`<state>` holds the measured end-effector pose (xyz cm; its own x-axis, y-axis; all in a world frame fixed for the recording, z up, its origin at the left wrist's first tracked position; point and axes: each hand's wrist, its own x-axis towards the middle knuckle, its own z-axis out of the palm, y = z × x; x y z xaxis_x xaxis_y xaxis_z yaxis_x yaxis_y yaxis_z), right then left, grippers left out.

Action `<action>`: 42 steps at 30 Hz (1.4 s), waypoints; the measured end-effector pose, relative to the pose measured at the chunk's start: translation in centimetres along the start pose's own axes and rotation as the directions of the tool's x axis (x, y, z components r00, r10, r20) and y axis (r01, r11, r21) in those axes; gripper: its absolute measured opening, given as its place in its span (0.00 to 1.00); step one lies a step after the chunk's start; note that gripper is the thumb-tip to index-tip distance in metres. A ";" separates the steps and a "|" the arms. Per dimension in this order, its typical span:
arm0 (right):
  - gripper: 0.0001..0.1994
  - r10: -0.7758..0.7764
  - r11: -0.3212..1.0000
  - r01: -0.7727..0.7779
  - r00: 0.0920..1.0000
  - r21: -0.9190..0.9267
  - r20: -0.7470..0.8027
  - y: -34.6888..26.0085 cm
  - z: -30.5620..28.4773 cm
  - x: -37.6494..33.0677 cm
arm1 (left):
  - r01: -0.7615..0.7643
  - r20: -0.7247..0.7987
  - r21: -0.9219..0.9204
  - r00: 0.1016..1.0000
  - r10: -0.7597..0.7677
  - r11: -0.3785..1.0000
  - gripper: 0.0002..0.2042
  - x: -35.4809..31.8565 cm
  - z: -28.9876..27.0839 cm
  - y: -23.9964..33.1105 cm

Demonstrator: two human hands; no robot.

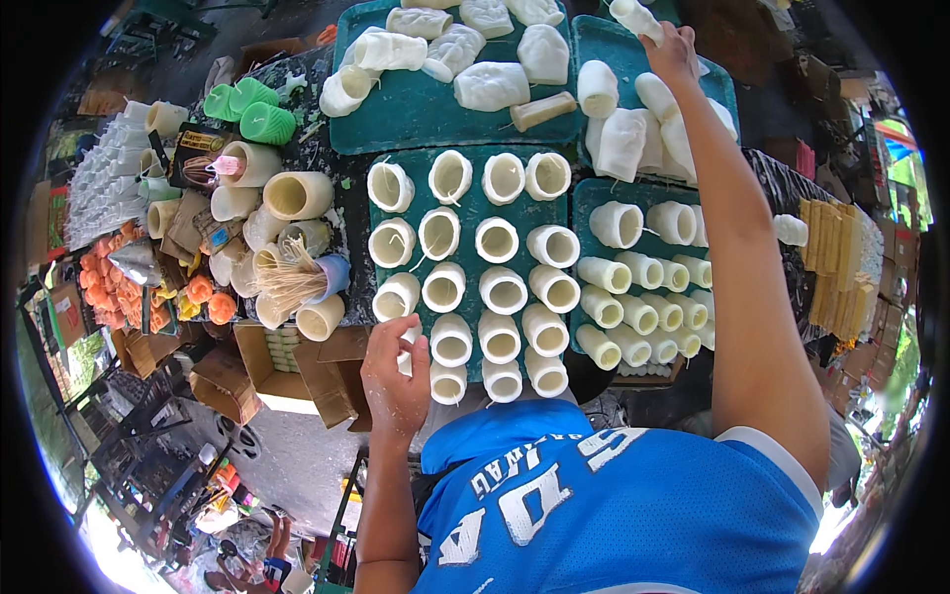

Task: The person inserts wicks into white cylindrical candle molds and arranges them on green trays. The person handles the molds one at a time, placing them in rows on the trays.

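Broadly, green trays [473,238]: four fill the centre and top of the frame; my right forearm [730,188] passes over the right-hand ones, so I'd hold it high to avoid toppling anything.
Centre tray: rows of hollow white pieces [497,240], open ends up, thin strings [395,240] showing at several rims.
Top tray [391,119]: lumpy white pieces [492,86], several on their sides, with a tan piece [543,111] near its lower right corner.
Upper-right tray [599,40]: pale pieces [621,144] crowded together.
Right-of-centre tray [584,200]: wider hollow pieces along the top, narrower cream ones [640,317] below.
Cardboard box [256,358]: left of centre, flaps open, small pale pieces inside.
Right hand [676,51]: top of the frame, right of centre, gripping a white cylinder [633,18]; a light, even hold should spare its wall.
Left hand [394,371]: lower left edge of the centre tray, fingers curled at a partly hidden piece [405,362]; I can't tell whether they grip or only touch. Gentle pressure, clear of its neighbours, seems best.
Bluish wrap [333,275]: left of centre, around a bundle of pale strands [289,275].
Strings: thinnest of all; I'd avoid snagging any.
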<state>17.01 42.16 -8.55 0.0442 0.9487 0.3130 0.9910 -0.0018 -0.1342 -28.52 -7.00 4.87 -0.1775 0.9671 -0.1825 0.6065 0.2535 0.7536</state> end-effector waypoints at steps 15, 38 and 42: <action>0.39 -0.151 -0.068 -0.351 0.929 0.934 0.339 -18.4 -18.7 -31.0 | -0.367 0.304 0.715 0.930 0.209 0.595 0.22 13.7 6.5 -1.3; 0.29 -0.577 0.679 0.266 0.769 0.685 0.274 -28.5 -14.3 -30.8 | -0.043 -0.378 -0.223 0.925 -0.046 0.974 0.15 6.2 -11.7 -7.1; 0.28 -0.662 0.715 0.423 0.664 0.557 0.346 -29.3 -10.7 -30.5 | 0.011 -0.427 -0.116 0.902 -0.060 0.993 0.14 3.4 -11.5 -8.2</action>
<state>-11.99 9.90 -4.12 -0.6710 0.7409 -0.0286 0.6565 0.5758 -0.4873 -43.05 -6.11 5.34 -0.5273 0.8475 0.0601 0.5109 0.2597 0.8195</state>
